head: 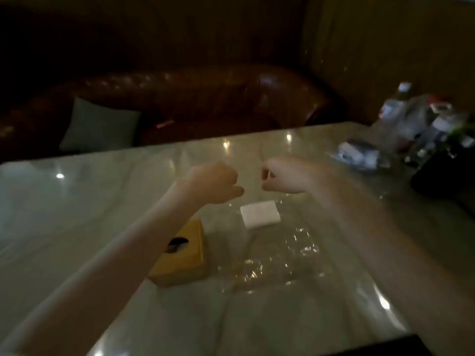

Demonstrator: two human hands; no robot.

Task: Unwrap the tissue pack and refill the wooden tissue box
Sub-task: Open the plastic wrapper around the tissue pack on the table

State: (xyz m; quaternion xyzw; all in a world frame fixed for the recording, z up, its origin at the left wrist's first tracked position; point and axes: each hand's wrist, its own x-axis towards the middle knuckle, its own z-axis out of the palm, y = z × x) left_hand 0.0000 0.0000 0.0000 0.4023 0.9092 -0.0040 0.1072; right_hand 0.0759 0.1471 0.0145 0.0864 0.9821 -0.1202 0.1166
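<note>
Clear crinkled plastic wrap [277, 250] seems pinched in my clenched left hand [216, 182] and right hand [282, 177] above the white tissue stack [260, 214] beside the yellow wooden tissue box [180, 255], and a sudden tear may scatter tissues.

the picture is dim and soft. small bright spots of glare sit on the glossy table [108, 201]. the sofa [195, 98] behind is almost black, and the right edge is blurred.
</note>
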